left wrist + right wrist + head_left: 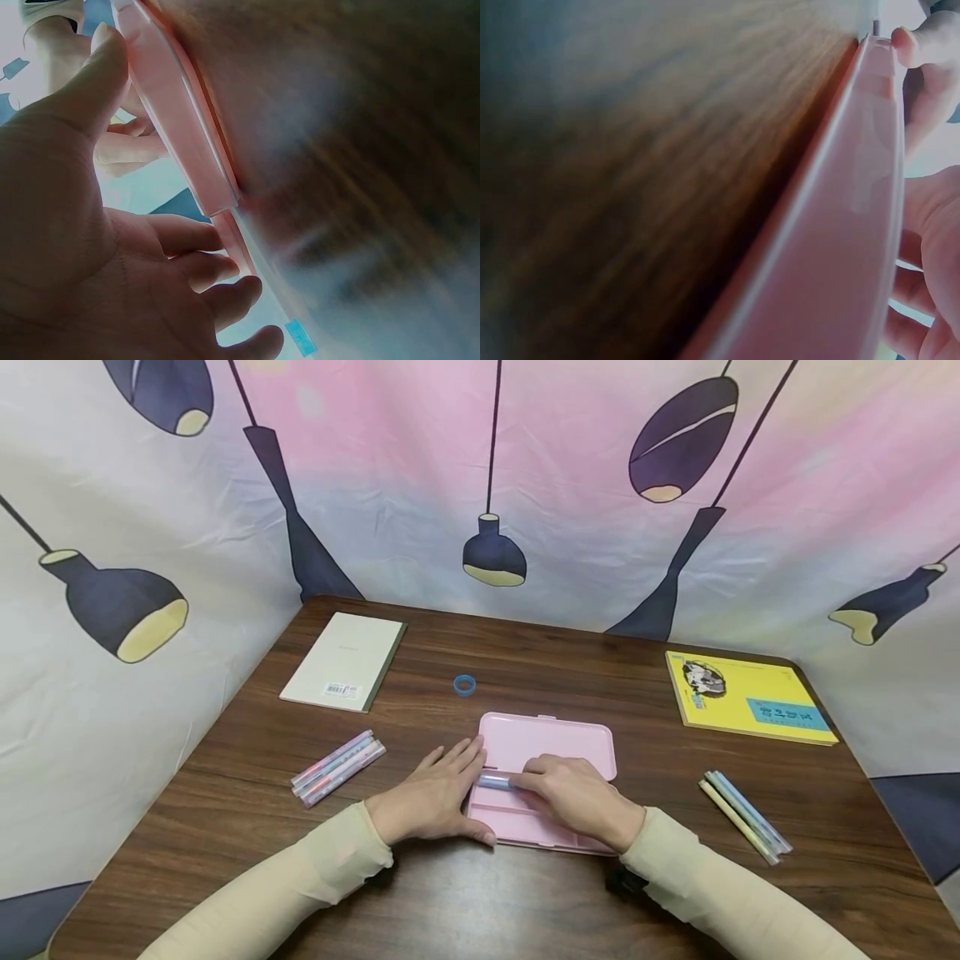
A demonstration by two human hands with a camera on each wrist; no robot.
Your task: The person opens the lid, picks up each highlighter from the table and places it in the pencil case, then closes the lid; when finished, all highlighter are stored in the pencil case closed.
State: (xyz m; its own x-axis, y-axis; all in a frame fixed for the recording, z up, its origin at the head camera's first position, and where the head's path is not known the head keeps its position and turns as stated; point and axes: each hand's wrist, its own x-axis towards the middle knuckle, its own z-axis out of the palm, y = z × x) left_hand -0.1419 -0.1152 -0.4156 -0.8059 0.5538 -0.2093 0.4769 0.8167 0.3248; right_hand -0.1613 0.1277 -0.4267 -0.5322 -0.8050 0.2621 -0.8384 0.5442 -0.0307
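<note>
A pink pencil case (pixel 525 818) lies with its lid (pixel 547 739) folded back on the far side. My left hand (pixel 438 789) spreads along the case's left end, fingers extended toward the lid and thumb by the front corner. In the left wrist view, the fingertips sit right at the pink side wall (pixel 180 127). My right hand (pixel 570 793) reaches over the case and pinches a blue-and-clear pen (pixel 493 780) lying lengthwise in the far compartment. The right hand's palm side and most of the pen's right part are hidden in the head view.
Several pens (pixel 337 768) lie left of the case, and more pens (pixel 744 817) to its right. A blue tape ring (pixel 464 685) sits behind the case. A pale notebook (pixel 345 660) is at the back left, yellow books (pixel 750 697) at the back right. A printed curtain (pixel 420 468) hangs behind the table.
</note>
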